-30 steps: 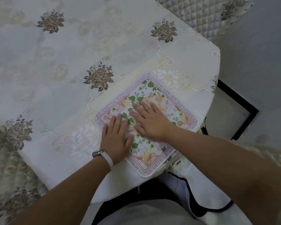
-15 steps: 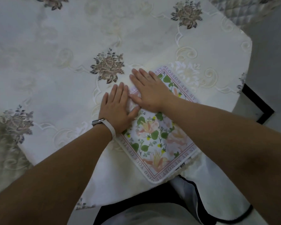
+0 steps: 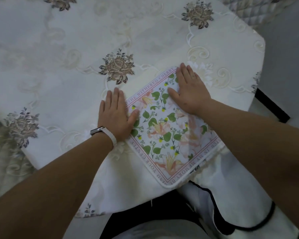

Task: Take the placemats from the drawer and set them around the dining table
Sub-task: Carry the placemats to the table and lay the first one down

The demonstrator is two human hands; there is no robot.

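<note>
Head view: square floral placemat with pink lettered border and white piped edge (image 3: 169,133) is lying flat on the cream embroidered tablecloth (image 3: 62,69), rotated so it reads as a diamond, near the table's corner on the person's side. Its nearest corner is overhanging the table edge slightly, or at least sitting right at it; hard to tell with the cloth draping there.

Left hand (image 3: 115,114) is resting palm-down, fingers straight and held together, mostly on the tablecloth just beside the mat's left edge; thumb is splayed out and touching the mat surface. White wristband with a dark clasp (image 3: 104,133) is sitting on that wrist.

Right hand (image 3: 190,90) is pressing palm-down on the mat's far corner, fingers extended and close together, fingertips reaching past the border onto the cloth, thumb spread toward the mat's centre.

Neither hand is gripping anything: both flat and open, mat lying under and between them, not lifted.

Brown embroidered rose motif (image 3: 117,68) is sitting just beyond the left fingertips.
</note>
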